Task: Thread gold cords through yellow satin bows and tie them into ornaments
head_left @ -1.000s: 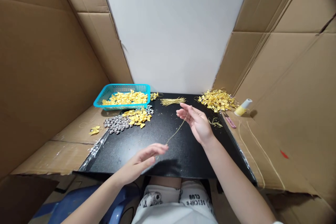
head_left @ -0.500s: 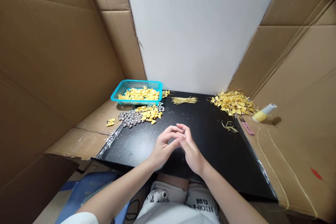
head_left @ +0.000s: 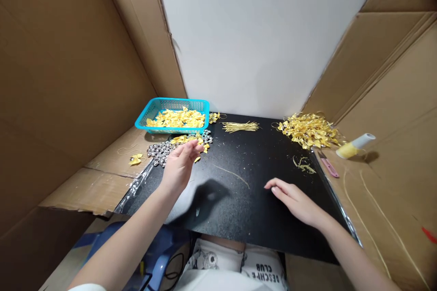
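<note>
My left hand (head_left: 182, 163) is over the near side of a small pile of yellow bows (head_left: 187, 138), its fingers pinched together; whatever is between the fingertips is hidden. Silver round beads (head_left: 159, 151) lie beside the pile, partly behind this hand. My right hand (head_left: 295, 198) hovers low at the right of the black table (head_left: 232, 218), fingers stretched out, with nothing seen in it. Between the two hands a thin pale gold cord (head_left: 234, 173) lies across the tabletop.
A turquoise basket (head_left: 172, 131) of yellow bows stands at the back left. Gold ties (head_left: 241, 126) lie at the back middle. Finished-looking bows with cords (head_left: 309, 131) are heaped right, near cord scraps (head_left: 303, 165), a pink-handled cutter (head_left: 328, 165) and a thread spool (head_left: 355, 146).
My hands were together over the table's middle and have parted. The left moved up and left to the bow pile, the right moved right. A cord now shows on the table.
</note>
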A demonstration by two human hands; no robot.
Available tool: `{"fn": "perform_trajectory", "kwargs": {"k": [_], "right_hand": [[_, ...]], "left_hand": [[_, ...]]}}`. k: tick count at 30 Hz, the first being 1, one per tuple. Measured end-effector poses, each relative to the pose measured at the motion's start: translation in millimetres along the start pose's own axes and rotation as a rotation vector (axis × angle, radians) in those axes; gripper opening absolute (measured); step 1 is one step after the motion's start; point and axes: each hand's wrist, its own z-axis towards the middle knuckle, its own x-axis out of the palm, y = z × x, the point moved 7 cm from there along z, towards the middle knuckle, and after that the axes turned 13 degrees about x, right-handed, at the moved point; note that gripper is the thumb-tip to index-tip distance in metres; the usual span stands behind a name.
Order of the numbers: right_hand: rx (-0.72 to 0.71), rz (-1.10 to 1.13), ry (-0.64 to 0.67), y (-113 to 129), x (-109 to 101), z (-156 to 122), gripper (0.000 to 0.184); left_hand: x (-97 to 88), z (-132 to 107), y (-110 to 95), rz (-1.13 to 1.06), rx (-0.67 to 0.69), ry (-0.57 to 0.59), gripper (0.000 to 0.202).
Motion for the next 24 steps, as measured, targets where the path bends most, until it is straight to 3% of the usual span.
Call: {"fn": "perform_trajectory", "kwargs": {"k": [2,4,7,8,11,14,16,17,18,22,24], "right_hand": [[-0.038,-0.158,-0.148,10,-20,-4,0.020],[-0.154,-0.143,-0.255,40,-23,-9,0.023],[-0.328,0.027,-0.190,90,8,-8,0.025],[-0.349,0.089,-0.134,103,22,-5,0.022],[-0.308,0.287,-0.134,117,48,10,0.018],[-0.262,0.436,-0.095,109,57,24,0.017],[-0.225,0.494,-0.108,98,48,30,0.015],[-0.201,0.517,-0.145,90,39,32,0.015],[-0.178,0.542,-0.198,83,28,33,0.015],[-0.203,0.714,-0.449,62,-27,23,0.015],[-0.276,0.795,-0.558,59,-50,13,0.013]], "left_hand": [[10.5,-7,0,0.102,0.016,0.135,0.034],[33.4,-20,0,0.217,0.047,0.376,0.025],[66.5,-39,-4,0.302,0.097,0.634,0.019],[74.6,-43,-5,0.294,0.105,0.675,0.018],[85.8,-50,0,0.249,0.072,0.700,0.021],[83.7,-49,6,0.246,0.103,0.761,0.029],[80.3,-44,8,0.380,0.271,0.941,0.054],[74.1,-36,10,0.522,0.374,0.986,0.056],[64.8,-23,14,0.677,0.445,0.981,0.046],[24.3,43,27,1.133,0.597,0.764,0.016],[15.6,64,36,1.163,0.594,0.748,0.008]]}}
